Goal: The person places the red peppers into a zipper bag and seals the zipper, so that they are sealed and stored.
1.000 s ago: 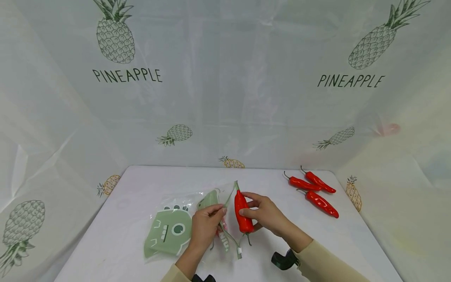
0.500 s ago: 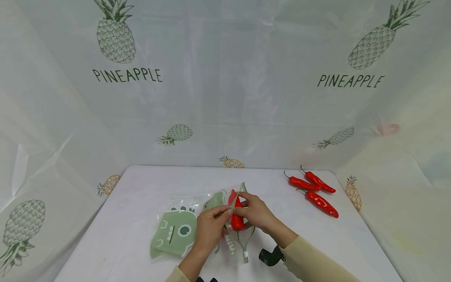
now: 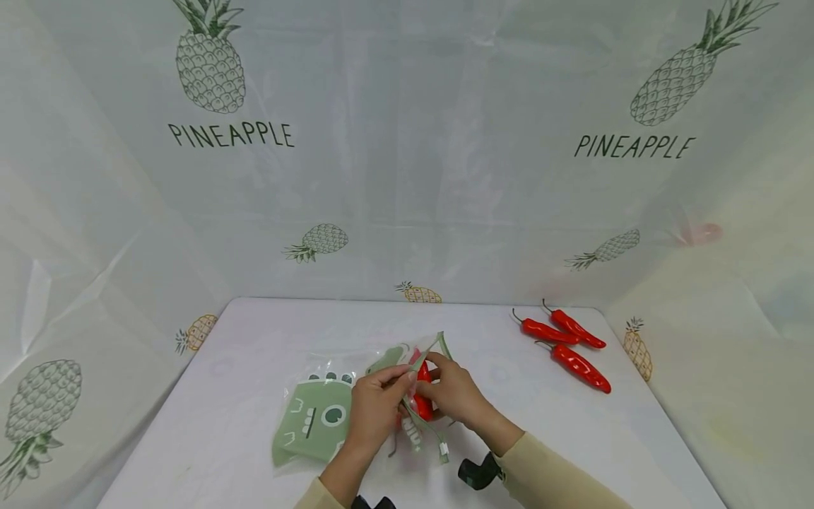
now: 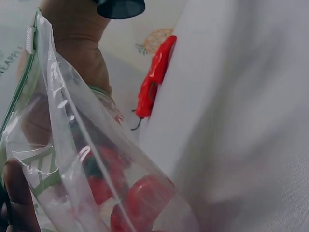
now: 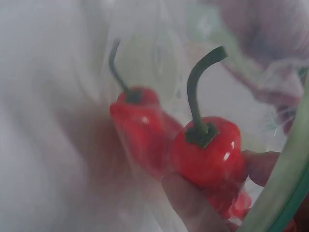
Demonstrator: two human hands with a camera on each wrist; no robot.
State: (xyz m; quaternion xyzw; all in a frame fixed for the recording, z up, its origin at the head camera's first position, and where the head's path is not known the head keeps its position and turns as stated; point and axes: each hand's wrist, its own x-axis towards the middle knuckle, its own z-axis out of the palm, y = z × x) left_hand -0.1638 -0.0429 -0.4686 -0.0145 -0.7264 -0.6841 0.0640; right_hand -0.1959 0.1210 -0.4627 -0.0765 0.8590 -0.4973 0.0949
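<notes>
A clear zip bag (image 3: 311, 417), printed with a green cartoon monster, lies on the white table under both hands. My left hand (image 3: 374, 406) pinches the green zip edge of its mouth between thumb and fingers. In my right hand (image 3: 463, 396) is a red chili pepper (image 3: 423, 404), gripped at the bag's mouth. Seen from the right wrist, that pepper (image 5: 207, 152) sits between finger and thumb, its curved green stem upward. Behind it, another red pepper (image 5: 147, 128) shows through the plastic. Through the bag in the left wrist view, red peppers (image 4: 145, 200) are visible.
Three red chili peppers (image 3: 575, 367) lie at the table's back right. A white zip slider (image 3: 444, 448) hangs at the near end of the bag's mouth. A black wrist camera (image 3: 477, 472) is on the right arm. Pineapple-printed sheeting (image 3: 432, 177) surrounds the table.
My right hand has carried the chili pepper left from beside the bag into its mouth. My left hand keeps its pinch on the edge, and the bag has shifted slightly right.
</notes>
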